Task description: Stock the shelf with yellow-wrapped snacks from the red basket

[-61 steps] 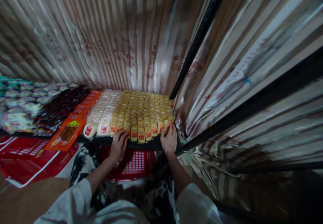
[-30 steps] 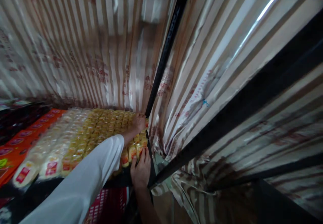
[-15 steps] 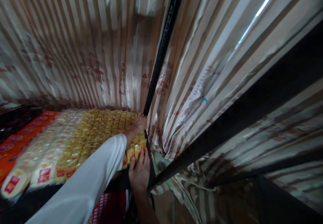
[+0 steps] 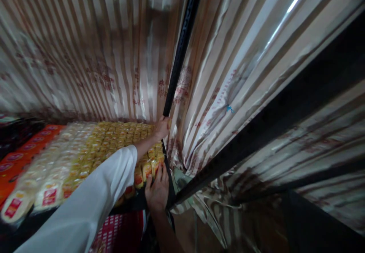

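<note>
My left hand (image 4: 162,128), at the end of a white sleeve (image 4: 97,196), reaches over the packets to the back corner. Its fingers are curled at the lower part of a black metal post (image 4: 182,44), and the hand covers part of it. At the near right corner, my right hand (image 4: 157,192) is open, fingertips resting on the front packets. Those yellow wrapped packets (image 4: 114,139) stand in tight rows on a black shelf (image 4: 134,203). What lies under my left palm is hidden.
White packets with red labels (image 4: 49,196) and an orange box (image 4: 34,146) sit to the left. A red plastic basket (image 4: 110,228) is below the shelf. Striped curtain-like sheeting (image 4: 122,55) hangs behind. A thick dark beam (image 4: 256,131) crosses on the right.
My left hand has shifted slightly up and right, from the back corner packets to the post. My right hand stays on the front packets. The view has moved slightly.
</note>
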Available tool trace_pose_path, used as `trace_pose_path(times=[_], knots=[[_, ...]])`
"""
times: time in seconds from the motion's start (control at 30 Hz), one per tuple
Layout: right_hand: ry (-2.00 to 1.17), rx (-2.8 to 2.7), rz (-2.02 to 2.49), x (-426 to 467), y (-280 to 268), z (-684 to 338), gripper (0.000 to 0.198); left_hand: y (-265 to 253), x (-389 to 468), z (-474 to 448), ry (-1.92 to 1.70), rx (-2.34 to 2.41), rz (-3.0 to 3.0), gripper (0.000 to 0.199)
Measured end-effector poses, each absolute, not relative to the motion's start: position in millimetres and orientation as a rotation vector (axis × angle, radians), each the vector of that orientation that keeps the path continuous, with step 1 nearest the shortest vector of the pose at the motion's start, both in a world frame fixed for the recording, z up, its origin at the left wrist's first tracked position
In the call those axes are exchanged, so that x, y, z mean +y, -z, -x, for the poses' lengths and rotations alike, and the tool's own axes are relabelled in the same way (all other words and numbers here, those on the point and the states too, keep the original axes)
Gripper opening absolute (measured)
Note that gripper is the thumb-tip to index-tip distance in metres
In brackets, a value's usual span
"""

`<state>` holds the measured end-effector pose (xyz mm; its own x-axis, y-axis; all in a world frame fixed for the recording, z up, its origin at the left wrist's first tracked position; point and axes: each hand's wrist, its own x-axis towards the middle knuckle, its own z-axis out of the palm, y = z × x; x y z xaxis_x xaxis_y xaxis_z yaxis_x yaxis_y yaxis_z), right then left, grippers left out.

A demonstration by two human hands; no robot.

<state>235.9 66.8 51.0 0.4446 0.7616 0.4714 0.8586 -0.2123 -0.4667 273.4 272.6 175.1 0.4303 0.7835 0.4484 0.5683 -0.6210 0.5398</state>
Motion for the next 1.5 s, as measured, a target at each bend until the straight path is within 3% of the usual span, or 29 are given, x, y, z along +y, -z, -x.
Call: trace_pose_path(times=[0.17, 0.5, 0.87, 1.23, 1.5], knots=[[0.169, -1.354, 2.016, 68.0, -53.1, -236.4, 0.054, -191.3, 269.7, -260.9, -1.204, 1.198, -2.153, 0.034], [0.149, -1.335, 1.986, 70.7, -51.9, -234.3, 0.053, -214.7, 177.2, -163.3, -1.061, 0.916, -2.141, 0.031], [0.030, -1.289, 1.957, 69.9, -54.3, -234.3, 0.061, -161.8, 95.0, -58.0, -0.986, 1.167, -2.048, 0.030], [-0.019, -1.175, 1.729, 62.7, -54.1, -244.0, 0.050, -143.3, 77.9, -88.7, -0.952, 1.247, -2.127, 0.035], [-0.051, -1.238, 1.603, 34.6, -56.2, -243.9, 0.043, -128.7, 87.6, -124.6, -0.849, 1.251, -2.340, 0.026]])
